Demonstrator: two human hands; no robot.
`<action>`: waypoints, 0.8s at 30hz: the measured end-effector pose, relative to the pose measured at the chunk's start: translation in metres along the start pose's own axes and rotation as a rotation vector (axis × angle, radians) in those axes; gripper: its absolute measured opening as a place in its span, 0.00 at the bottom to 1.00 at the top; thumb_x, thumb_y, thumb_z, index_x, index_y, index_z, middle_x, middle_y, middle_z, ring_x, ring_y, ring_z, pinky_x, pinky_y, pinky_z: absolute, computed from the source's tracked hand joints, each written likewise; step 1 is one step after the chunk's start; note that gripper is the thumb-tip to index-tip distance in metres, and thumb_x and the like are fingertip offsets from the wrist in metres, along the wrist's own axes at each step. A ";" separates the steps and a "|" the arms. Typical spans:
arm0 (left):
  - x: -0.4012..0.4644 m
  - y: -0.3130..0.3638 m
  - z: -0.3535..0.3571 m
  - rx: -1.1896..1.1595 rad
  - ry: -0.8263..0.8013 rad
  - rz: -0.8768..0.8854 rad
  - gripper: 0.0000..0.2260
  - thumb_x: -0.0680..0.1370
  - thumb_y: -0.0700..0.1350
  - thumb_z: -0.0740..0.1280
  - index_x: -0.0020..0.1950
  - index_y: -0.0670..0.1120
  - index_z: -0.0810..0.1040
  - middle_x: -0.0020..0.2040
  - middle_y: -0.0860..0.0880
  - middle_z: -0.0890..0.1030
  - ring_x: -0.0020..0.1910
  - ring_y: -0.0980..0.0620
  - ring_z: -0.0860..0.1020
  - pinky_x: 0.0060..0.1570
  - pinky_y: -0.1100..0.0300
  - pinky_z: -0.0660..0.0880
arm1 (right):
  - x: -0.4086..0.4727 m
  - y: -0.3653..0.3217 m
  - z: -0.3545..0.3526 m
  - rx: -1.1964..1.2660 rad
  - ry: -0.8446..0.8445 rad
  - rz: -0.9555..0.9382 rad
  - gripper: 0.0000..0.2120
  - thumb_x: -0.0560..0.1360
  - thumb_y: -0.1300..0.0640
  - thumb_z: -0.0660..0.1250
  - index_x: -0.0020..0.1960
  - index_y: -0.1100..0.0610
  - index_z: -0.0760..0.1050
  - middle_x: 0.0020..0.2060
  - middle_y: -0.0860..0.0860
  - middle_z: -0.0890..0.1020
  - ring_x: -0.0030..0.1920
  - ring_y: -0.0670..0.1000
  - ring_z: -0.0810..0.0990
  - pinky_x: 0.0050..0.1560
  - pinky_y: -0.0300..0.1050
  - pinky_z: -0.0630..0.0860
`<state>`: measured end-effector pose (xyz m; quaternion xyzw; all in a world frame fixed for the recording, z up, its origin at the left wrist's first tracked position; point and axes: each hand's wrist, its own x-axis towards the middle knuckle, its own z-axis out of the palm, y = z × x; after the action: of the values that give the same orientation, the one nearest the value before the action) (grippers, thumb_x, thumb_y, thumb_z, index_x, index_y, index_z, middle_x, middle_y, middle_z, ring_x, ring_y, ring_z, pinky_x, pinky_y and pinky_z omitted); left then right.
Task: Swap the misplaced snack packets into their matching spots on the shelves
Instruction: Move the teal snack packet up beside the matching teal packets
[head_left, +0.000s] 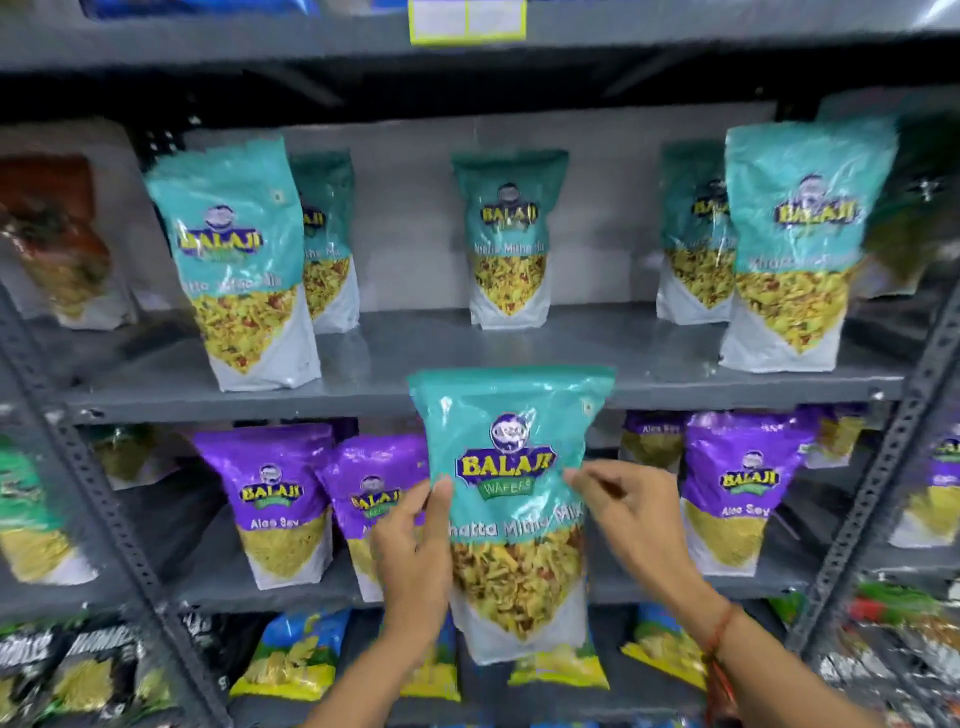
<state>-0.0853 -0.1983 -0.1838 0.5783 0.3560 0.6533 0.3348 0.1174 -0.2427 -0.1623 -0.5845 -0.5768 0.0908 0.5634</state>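
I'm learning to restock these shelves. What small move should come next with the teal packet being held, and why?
Probably lift the teal packet, held by the left hand and right hand, up onto the upper shelf. It hangs in front of the purple Aloo Sev packets, while matching teal packets stand above, with an open gap at the front middle.

I see grey steel shelving (467, 353) filling the frame, perforated uprights (883, 467) lower left and right, a yellow-edged label (467, 21) top centre, glare on the boards.

head view, close, facing shelves (467, 395)
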 end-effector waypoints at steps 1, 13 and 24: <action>0.017 0.013 0.004 -0.025 0.007 0.026 0.16 0.78 0.51 0.65 0.36 0.42 0.76 0.30 0.45 0.72 0.34 0.55 0.68 0.34 0.56 0.66 | 0.015 -0.016 -0.004 0.036 0.029 -0.010 0.17 0.75 0.54 0.71 0.34 0.65 0.77 0.25 0.49 0.75 0.32 0.41 0.69 0.32 0.50 0.70; 0.209 0.089 0.068 -0.097 0.072 0.126 0.19 0.79 0.49 0.64 0.37 0.34 0.73 0.33 0.44 0.70 0.34 0.52 0.66 0.36 0.56 0.62 | 0.209 -0.079 -0.001 0.181 0.243 -0.095 0.22 0.70 0.49 0.72 0.41 0.71 0.79 0.37 0.69 0.82 0.35 0.46 0.70 0.39 0.47 0.72; 0.258 0.054 0.085 -0.040 0.017 0.020 0.11 0.78 0.50 0.67 0.36 0.54 0.83 0.38 0.51 0.86 0.45 0.46 0.84 0.48 0.42 0.80 | 0.255 -0.033 0.031 0.194 0.197 0.007 0.18 0.72 0.45 0.71 0.44 0.62 0.84 0.41 0.59 0.88 0.48 0.62 0.86 0.51 0.61 0.82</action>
<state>-0.0302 -0.0005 0.0020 0.5696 0.3398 0.6685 0.3365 0.1564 -0.0378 -0.0092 -0.5353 -0.5052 0.0906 0.6708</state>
